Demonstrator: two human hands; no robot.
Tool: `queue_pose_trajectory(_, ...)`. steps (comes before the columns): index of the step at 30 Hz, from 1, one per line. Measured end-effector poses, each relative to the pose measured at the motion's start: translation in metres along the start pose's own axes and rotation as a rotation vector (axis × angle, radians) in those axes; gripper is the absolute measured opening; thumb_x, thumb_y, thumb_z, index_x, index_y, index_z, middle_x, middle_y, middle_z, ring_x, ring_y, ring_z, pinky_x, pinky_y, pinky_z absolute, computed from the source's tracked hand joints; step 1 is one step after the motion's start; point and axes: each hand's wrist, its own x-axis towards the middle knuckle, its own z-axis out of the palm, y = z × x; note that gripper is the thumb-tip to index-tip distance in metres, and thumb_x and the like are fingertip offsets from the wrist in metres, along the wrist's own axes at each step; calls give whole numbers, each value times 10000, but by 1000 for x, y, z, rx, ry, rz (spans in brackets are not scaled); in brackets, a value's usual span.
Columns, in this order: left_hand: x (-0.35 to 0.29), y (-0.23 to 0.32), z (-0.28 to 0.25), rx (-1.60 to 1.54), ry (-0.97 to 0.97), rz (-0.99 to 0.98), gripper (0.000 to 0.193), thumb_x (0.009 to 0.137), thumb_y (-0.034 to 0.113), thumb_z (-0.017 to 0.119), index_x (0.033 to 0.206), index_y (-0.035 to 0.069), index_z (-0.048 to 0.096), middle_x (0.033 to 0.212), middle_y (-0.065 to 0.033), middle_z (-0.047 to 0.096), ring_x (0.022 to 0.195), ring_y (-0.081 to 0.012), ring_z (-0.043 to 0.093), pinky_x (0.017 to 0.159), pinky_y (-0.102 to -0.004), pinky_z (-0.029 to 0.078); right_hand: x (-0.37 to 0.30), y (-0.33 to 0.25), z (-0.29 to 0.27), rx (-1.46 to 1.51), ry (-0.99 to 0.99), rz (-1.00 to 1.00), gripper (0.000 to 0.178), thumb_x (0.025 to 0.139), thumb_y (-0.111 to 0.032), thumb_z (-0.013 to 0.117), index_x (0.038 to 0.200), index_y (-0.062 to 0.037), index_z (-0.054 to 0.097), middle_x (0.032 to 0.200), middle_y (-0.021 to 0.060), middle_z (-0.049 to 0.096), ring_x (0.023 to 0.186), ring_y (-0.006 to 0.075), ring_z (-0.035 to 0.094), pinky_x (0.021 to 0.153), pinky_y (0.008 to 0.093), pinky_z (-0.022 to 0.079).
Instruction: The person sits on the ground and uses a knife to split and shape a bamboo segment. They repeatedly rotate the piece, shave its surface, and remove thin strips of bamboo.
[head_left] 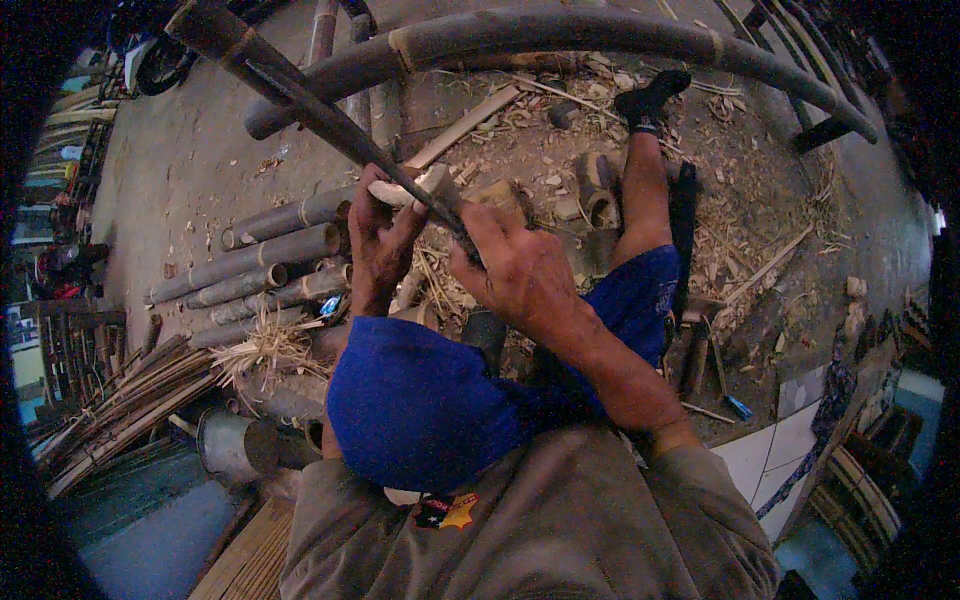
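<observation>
My left hand (380,248) pinches a pale, curved piece of cut wood or bamboo (390,194) between thumb and fingers. My right hand (525,268) is closed round the narrow, dark end of a long tool (437,205), which crosses over the pale piece. In line with it, a dark bamboo pole (270,80) runs to the upper left. Whether pole and narrow end are one piece, I cannot tell. Both hands are close together above my blue shorts (410,400).
A thick curved bamboo bar (560,32) spans the far side. Cut bamboo tubes (250,258) lie at the left, beside fibre shavings (265,350) and bundled strips (130,405). Wood chips (540,150) litter the floor ahead. A metal can (225,445) stands lower left. My bare leg (645,190) stretches forward.
</observation>
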Motion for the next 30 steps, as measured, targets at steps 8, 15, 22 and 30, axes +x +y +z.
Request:
queue_pose_trajectory(8,2,5,-2,102,-18,36,275,871,164,713,985,60,485,953,-22,572,876,-99,522,774,-259,457,0,2,3,76,55,-38,404,884,-229,651,1199,3,551,956,222,665,773,407,677,646,462,557)
queue_pose_trajectory(15,1,6,-1,95,-15,24,299,872,181,723,1004,60,484,960,-24,579,872,-99,519,778,-253,447,2,2,5,74,57,-24,403,881,-232,649,1184,12,541,921,230,665,755,412,674,625,474,552)
queue_pose_trajectory(22,0,-4,-6,190,-13,65,307,861,189,743,1004,65,502,920,-15,562,854,-93,519,747,-253,455,0,-1,3,40,-3,50,380,888,-266,640,1142,-1,544,777,206,661,693,415,668,610,489,545)
queue_pose_trajectory(30,-4,-4,-4,244,37,48,311,833,164,764,1003,65,524,892,8,542,843,-90,519,741,-235,447,-5,2,13,0,6,49,412,896,-312,629,1157,-11,523,749,212,657,674,396,674,599,485,544)
